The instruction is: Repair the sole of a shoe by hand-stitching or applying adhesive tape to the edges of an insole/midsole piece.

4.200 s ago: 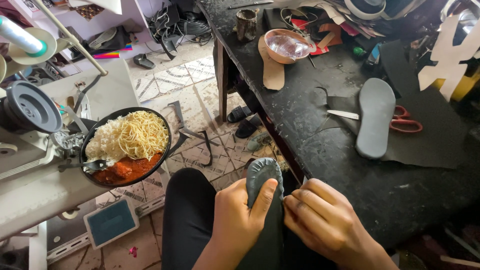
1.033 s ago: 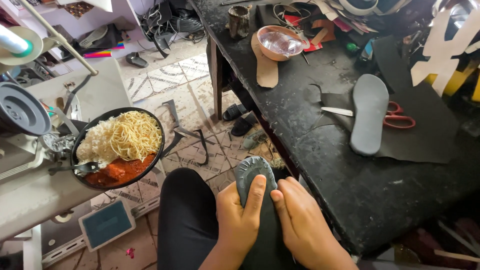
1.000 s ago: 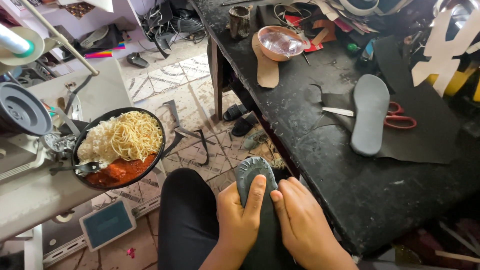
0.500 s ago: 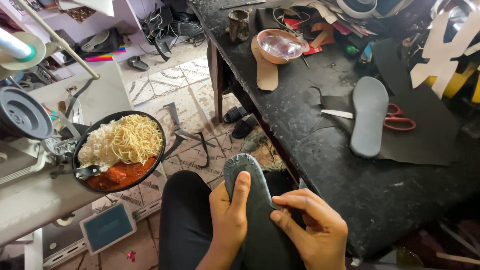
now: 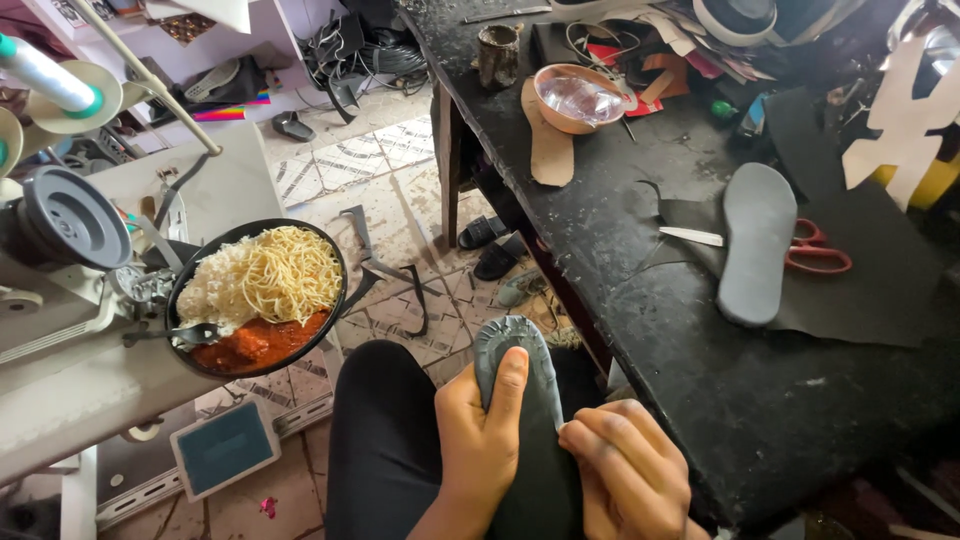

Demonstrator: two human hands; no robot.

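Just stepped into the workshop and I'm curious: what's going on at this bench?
A seated person holds a grey shoe sole on their lap, left hand gripping it, right hand pinching its edge. On the black workbench lie another grey insole and red scissors. A plate of noodles sits on the sewing machine.

Two hands show, the left hand [image 5: 480,440] and the right hand [image 5: 625,480], on one dark shoe [image 5: 520,420]. One grey sole [image 5: 757,245] and one tan sole [image 5: 547,145] lie on the one black worktop [image 5: 700,380], along with one pair of red scissors [image 5: 820,255], one bowl [image 5: 578,98] and one cup [image 5: 498,55]. One plate of noodles [image 5: 258,295] rests on one sewing machine [image 5: 70,330]. Two dark sandals [image 5: 495,245] lie on the floor [image 5: 385,180].
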